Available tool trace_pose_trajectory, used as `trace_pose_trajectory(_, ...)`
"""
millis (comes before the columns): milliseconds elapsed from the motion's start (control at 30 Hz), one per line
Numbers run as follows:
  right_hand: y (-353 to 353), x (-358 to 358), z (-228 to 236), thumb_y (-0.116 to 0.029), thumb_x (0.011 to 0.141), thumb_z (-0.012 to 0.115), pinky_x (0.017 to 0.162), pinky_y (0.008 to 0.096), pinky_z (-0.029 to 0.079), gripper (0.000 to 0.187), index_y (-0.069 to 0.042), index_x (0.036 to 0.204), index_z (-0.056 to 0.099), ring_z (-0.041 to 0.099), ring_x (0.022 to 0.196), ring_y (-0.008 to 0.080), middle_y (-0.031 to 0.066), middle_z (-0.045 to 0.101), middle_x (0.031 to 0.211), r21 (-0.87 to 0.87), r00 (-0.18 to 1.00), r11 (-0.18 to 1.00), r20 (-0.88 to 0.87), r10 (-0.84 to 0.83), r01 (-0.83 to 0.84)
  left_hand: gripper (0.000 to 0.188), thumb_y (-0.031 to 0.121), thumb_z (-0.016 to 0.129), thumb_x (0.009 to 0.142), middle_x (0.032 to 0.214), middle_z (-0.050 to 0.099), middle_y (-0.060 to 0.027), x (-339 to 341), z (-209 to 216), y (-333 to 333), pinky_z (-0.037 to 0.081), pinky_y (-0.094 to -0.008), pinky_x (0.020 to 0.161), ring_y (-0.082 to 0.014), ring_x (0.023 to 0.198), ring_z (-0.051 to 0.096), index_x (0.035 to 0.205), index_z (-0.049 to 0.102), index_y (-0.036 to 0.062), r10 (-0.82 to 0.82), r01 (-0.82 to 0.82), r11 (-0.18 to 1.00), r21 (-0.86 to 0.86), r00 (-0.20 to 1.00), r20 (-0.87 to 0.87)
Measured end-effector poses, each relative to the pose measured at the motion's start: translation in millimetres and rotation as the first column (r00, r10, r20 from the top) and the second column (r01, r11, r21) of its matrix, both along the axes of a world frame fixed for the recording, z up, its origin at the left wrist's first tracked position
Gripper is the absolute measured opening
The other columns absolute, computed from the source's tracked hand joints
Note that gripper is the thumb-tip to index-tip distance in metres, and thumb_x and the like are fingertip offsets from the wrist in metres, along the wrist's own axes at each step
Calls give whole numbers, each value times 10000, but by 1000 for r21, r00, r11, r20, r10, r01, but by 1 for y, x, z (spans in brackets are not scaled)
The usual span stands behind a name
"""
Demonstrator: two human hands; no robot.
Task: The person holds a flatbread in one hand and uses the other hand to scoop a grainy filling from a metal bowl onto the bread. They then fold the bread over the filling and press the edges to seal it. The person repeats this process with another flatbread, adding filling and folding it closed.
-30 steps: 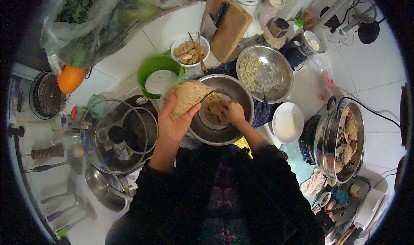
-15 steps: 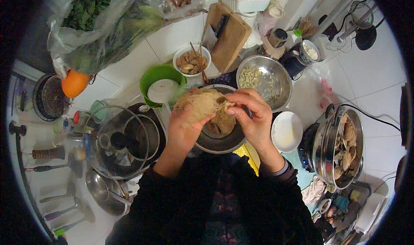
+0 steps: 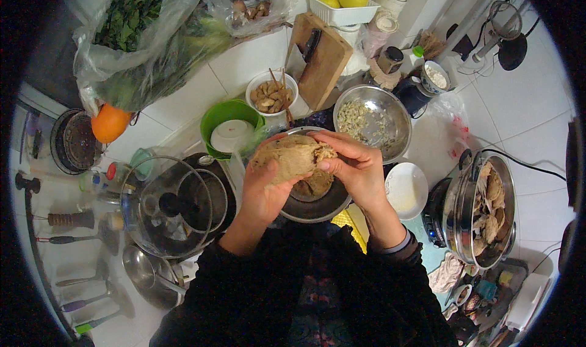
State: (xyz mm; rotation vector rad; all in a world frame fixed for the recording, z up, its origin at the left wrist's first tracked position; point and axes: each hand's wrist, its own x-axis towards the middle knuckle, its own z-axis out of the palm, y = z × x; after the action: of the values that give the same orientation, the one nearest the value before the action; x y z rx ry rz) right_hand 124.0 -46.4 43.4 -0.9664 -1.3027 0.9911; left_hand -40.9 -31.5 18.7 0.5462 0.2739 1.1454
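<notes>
A tan, dough-like lump with darker specks lies in my left hand, whose fingers and thumb wrap around it from the left and below. My right hand pinches the lump's right end between thumb and fingers, where the surface looks ragged and a dark spot shows. Both hands are above a round metal bowl. More brown dough sits in that bowl, partly hidden by the hands and the lump.
At the right stands a steamer pot holding brown pieces. Around the bowl are a metal basin with pale chopped bits, a white bowl, a green tub, a glass lid, and a cutting board with a knife.
The lump is tilted slightly differently, and its ragged right end shows more. My right fingers have closed in over that end. The whole view has shifted slightly.
</notes>
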Motion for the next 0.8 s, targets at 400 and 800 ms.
trace_pose_trajectory(400,-6,2,12,-121,698,698,904,327,399,413,19,1071,588,528,1069,239,143,584,1118,138,952,990,296,-80,40,509,222,587,813,1211,472,-134,4,5,-3,432,-461,881,-287,1131,465,1244,384,43,24,-24,999,-31,1000,-20)
trace_pose_trajectory(800,-8,7,21,-119,672,704,890,331,403,385,-15,1035,631,565,1001,238,134,613,1077,156,979,986,203,21,-54,546,122,664,724,1146,522,-142,-7,10,3,407,-401,933,-261,1081,512,1195,427,-20,-22,30,992,119,997,-75)
